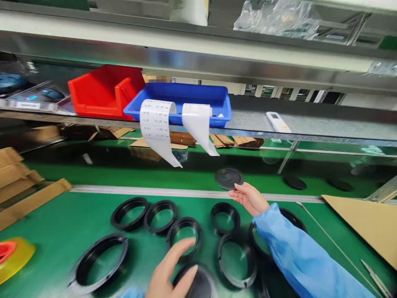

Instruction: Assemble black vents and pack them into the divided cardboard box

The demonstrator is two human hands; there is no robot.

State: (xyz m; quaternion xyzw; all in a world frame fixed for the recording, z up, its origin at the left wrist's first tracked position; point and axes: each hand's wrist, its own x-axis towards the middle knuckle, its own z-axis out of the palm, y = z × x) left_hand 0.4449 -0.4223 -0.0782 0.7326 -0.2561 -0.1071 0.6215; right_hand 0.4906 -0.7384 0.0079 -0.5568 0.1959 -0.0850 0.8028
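My right hand (249, 198), in a light blue sleeve, reaches forward and pinches a flat black round disc (228, 178) above the far edge of the green bench. My left hand (170, 270) is low at the bottom edge, its fingers curled over a black round part (200, 284) that lies under it. Several black plastic rings (185, 235) lie on the green mat (62, 231) between and around the hands, the biggest (98, 264) at the left.
A shelf above holds a red bin (105, 91), a blue tray (186, 99) with two paper strips (156, 128) hanging from it, and a white remote (278, 122). Cardboard pieces lie at the left (25, 194) and right (369, 219). A yellow tape holder (14, 256) sits at the lower left.
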